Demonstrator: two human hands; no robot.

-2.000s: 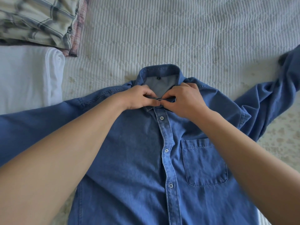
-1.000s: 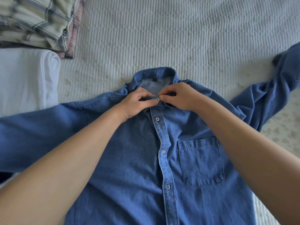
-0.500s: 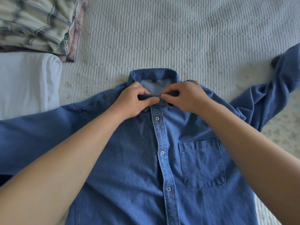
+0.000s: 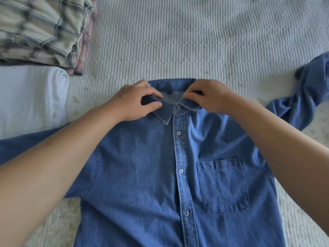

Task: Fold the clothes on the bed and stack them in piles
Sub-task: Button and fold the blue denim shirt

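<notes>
A blue denim shirt (image 4: 142,166) lies front up on the bed, buttoned to the top, with a chest pocket (image 4: 222,184) on the right. Its sleeves spread out to both sides. My left hand (image 4: 135,102) pinches the left side of the collar (image 4: 162,115) between thumb and fingers. My right hand (image 4: 208,97) pinches the right side of the collar. The two hands are apart, with the neck opening and the top button showing between them.
A folded white garment (image 4: 30,97) lies at the left edge of the bed. Behind it sits a folded plaid shirt (image 4: 41,29) on top of a pink checked one. The quilted white bedspread (image 4: 195,41) stretches beyond the collar. The right sleeve (image 4: 302,97) is bunched at the right edge.
Both hands left the top button at the collar's centre and moved apart to the two sides of the collar. The top button now shows fastened.
</notes>
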